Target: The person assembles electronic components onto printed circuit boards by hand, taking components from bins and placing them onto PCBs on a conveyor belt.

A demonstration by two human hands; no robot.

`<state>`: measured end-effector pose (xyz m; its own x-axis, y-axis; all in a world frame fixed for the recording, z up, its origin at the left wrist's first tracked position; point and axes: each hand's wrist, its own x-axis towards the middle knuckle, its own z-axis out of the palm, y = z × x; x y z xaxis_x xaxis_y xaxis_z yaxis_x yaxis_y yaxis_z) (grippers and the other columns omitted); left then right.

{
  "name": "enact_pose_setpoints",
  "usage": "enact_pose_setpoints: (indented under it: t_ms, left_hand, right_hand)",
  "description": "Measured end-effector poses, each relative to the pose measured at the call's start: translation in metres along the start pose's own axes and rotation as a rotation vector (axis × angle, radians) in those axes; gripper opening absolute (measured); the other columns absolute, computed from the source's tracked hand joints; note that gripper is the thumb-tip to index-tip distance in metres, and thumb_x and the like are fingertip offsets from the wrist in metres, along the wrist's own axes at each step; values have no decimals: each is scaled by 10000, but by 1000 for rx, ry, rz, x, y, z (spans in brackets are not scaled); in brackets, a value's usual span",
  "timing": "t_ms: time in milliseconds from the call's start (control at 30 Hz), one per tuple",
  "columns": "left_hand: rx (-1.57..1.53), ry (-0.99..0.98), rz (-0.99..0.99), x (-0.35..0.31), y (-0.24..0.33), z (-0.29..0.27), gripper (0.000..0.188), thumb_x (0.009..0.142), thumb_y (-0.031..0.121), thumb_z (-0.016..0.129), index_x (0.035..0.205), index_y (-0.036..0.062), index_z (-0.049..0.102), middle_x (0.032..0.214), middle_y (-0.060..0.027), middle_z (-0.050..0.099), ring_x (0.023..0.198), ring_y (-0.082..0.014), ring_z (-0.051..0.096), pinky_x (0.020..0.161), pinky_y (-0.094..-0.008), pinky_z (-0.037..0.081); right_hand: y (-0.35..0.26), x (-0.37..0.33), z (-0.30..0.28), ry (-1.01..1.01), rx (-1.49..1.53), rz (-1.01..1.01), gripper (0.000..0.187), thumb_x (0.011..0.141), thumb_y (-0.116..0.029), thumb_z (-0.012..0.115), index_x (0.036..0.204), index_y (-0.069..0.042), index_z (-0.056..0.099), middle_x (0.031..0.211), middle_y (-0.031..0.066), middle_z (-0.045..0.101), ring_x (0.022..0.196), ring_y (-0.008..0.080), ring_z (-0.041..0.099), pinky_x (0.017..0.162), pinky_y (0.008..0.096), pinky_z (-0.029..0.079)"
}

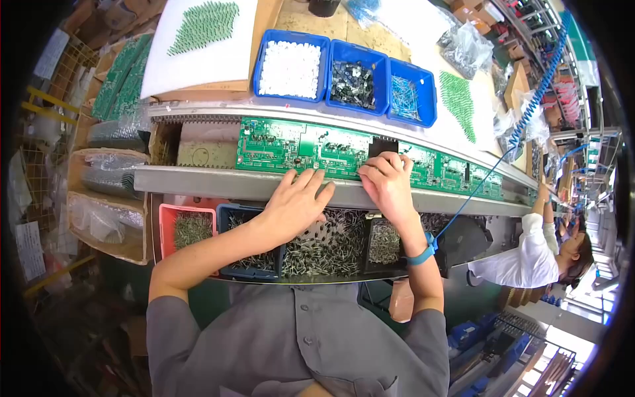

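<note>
A long green circuit board point(278, 142) with small parts on it lies in the metal rail track in front of me. My left hand point(297, 204) rests on the near rail point(218, 182), fingers stretched out, the tips at the board's near edge. Farther right, my right hand point(389, 182) is over the board with its fingers curled and pressed together. A black comb-edged part point(382, 145) stands just beyond those fingertips. Whatever the right fingers pinch is hidden beneath them. A blue wrist strap point(422, 251) with a cord is on my right wrist.
Beyond the track stand blue bins of white parts point(291, 69), black parts point(355, 85) and blue-leaded parts point(403, 99). Below the near rail, a red bin point(188, 228) and a tray of loose metal-leaded parts point(324, 248) sit close. A co-worker point(522, 255) is at the right.
</note>
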<state>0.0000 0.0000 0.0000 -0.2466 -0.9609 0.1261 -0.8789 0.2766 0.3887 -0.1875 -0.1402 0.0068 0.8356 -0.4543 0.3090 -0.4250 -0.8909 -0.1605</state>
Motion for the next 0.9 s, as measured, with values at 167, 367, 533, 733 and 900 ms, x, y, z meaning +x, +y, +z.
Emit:
enact_pose_setpoints:
  t_ms: [167, 367, 533, 733, 900]
  left_hand:
    - [4, 27, 13, 1, 0, 2, 601, 735, 315, 714, 1219, 21, 512, 1264, -189, 495, 1176, -310, 448, 963, -428, 343]
    - [17, 21, 12, 0, 0, 1, 615, 730, 317, 718, 1225, 21, 505, 1268, -191, 493, 1178, -309, 448, 965, -433, 341]
    - [23, 27, 8, -1, 0, 3, 631, 714, 316, 731, 1226, 25, 506, 1266, -190, 496, 1182, -309, 446, 966, -441, 343]
    - [69, 40, -7, -4, 0, 6, 647, 693, 320, 744, 1223, 30, 513, 1277, -184, 498, 1185, -303, 451, 972, -442, 349]
    - [92, 69, -7, -2, 4, 7, 595, 707, 309, 720, 1188, 8, 541, 1203, -181, 538, 1159, -282, 475, 939, -428, 362]
  right_hand:
    - [-1, 5, -6, -1, -37, -45, 147, 674, -92, 712, 813, -118, 671, 903, -22, 605, 991, 215, 511, 906, 472, 321]
    - [-5, 13, -10, -91, -113, -69, 146, 675, -100, 715, 811, -127, 670, 908, -30, 612, 1014, 203, 511, 911, 471, 325]
    - [-10, 19, -12, -118, -180, -118, 60, 683, -115, 674, 742, -115, 671, 808, -11, 581, 988, 210, 495, 925, 491, 325]
    - [-11, 17, -9, -111, -168, -99, 75, 670, -94, 680, 738, -113, 652, 804, -19, 589, 962, 201, 518, 917, 469, 334]
    - [-14, 16, -10, -142, -184, -92, 118, 665, -86, 685, 779, -94, 657, 848, 4, 612, 958, 215, 536, 919, 459, 344]
